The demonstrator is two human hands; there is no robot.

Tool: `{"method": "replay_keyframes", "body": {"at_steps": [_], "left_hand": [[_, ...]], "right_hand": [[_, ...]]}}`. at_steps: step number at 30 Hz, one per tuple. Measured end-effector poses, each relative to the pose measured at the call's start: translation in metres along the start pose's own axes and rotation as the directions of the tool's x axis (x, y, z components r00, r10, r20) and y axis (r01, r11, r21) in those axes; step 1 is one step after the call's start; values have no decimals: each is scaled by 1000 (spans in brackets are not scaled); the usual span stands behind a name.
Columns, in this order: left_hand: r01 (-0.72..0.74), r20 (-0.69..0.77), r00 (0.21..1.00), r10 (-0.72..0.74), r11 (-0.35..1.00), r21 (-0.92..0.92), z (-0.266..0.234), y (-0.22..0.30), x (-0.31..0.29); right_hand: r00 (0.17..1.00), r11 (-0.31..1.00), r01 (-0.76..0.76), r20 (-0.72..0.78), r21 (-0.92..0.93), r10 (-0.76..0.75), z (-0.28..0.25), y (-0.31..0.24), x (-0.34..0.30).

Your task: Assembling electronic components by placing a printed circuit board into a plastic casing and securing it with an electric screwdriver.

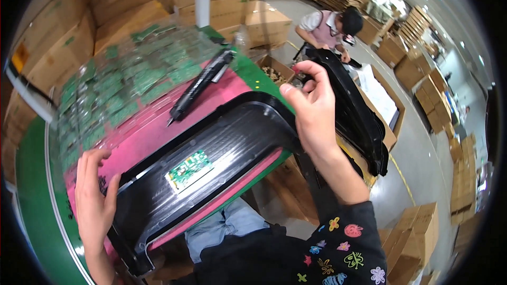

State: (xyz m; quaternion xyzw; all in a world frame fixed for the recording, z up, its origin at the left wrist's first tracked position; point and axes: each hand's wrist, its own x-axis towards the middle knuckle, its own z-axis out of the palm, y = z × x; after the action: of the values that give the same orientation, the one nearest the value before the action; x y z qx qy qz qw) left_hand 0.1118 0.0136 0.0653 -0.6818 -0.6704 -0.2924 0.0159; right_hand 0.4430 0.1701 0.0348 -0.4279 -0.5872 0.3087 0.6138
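In the head view, the left grip (95,198) is open, fingers bent and thumb held apart, at the left end of a long black tray (248,145); whether the thumb touches the rim, I cannot tell. The right grip (317,108) is raised above the tray's right end, fingers curled, with a gap between thumb and forefinger.

The tray is shallow, with a raised rim and a ribbed floor, and lies aslant on a pink mat (134,140) over the green surface (249,71). Inside it, flat on the ribs, lies one green circuit board (189,170). Just beyond the far rim, a black screwdriver (198,89) rests with its tip toward the tray.

Farther left, clear plastic packing (134,119) holds many green boards (150,79) in rows. Past the surface, a small open carton (277,64) contains brass-coloured pieces (272,75), too small to make out singly. To the right, a larger open carton (400,113) holds white sheets (377,95), with long black shells (343,108) beside it. A co-worker (322,29) bends near the shells' far end.
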Motion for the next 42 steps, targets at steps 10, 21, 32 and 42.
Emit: {"method": "replay_keyframes", "body": {"at_steps": [10, 21, 32, 42], "left_hand": [[4, 379, 925, -36, 996, 84, 10, -60, -5], [-123, -50, 989, 137, 970, 210, -5, -31, -52], [542, -790, 341, -510, 793, -279, -102, -85, -189], [13, -230, 328, -916, 248, -969, -139, -136, -231]], "right_hand": [[924, 374, -265, -344, -889, -165, -216, 187, 70], [968, -72, -220, -209, -973, -139, -248, 209, 40], [930, -147, -269, -217, -952, -295, -305, 252, 55], [731, 37, 238, 154, -970, -664, -253, 120, 50]]}}
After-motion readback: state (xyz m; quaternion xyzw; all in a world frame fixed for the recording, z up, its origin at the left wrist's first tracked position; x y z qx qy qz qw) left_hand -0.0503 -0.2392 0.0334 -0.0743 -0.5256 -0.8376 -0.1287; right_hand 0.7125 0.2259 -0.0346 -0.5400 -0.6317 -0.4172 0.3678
